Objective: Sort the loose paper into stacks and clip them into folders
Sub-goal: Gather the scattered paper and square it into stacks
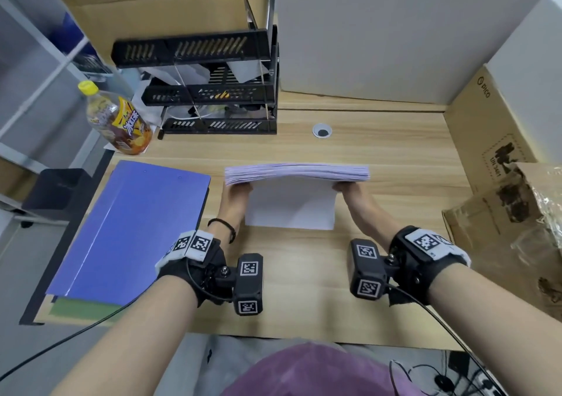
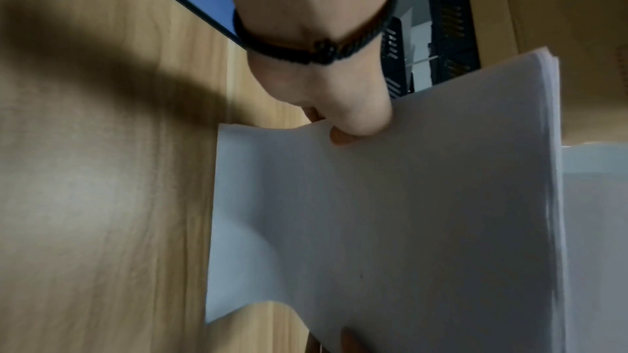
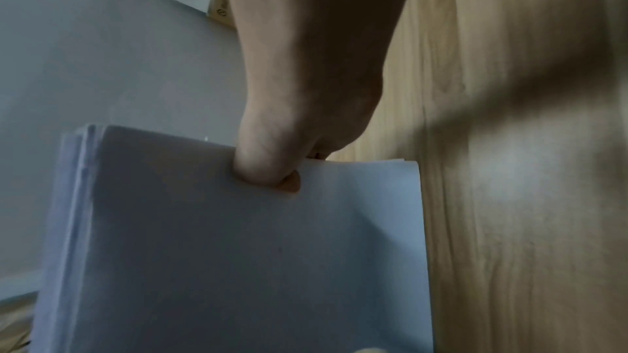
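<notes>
A thick stack of white paper (image 1: 296, 172) stands upright on its long edge on the wooden desk (image 1: 304, 289), its top edge facing me. My left hand (image 1: 235, 193) grips its left side, thumb on the near sheet (image 2: 407, 211). My right hand (image 1: 349, 192) grips the right side the same way, thumb pressed on the front sheet (image 3: 255, 251). A closed blue folder (image 1: 133, 231) lies flat to the left, on top of a green folder (image 1: 82, 309) whose edge shows at the desk's front corner.
A black three-tier letter tray (image 1: 209, 91) stands at the back left under a cardboard box (image 1: 158, 3). A drink bottle (image 1: 117, 119) sits beside it. Cardboard boxes (image 1: 492, 152) line the right side. A cable hole (image 1: 321, 130) is behind the stack.
</notes>
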The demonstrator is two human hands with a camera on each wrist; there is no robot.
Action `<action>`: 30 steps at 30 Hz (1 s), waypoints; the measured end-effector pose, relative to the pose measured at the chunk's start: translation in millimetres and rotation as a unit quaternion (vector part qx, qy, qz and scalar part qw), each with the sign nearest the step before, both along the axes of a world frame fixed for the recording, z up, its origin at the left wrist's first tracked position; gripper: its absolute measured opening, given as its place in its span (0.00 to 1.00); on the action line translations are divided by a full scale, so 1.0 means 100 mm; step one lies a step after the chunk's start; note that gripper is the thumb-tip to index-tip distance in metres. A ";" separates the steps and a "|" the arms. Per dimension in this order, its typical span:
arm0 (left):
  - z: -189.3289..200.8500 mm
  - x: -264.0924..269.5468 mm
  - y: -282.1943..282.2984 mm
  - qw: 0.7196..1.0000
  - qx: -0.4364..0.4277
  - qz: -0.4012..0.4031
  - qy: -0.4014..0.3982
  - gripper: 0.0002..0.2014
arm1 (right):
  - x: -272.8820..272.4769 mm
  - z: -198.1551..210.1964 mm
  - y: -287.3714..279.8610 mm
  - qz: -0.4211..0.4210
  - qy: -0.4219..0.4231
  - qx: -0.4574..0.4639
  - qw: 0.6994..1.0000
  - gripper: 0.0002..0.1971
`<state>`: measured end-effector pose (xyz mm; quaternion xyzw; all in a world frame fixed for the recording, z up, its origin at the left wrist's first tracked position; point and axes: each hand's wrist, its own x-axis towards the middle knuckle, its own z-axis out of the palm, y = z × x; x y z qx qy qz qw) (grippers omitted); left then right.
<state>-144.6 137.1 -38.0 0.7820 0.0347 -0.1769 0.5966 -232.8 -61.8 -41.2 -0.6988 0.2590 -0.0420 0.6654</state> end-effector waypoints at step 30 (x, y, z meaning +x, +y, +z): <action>-0.23 0.14 0.31 0.984 -0.024 -0.155 0.081 0.15 | -0.12 0.10 0.13 -0.131 0.153 0.193 0.960 0.17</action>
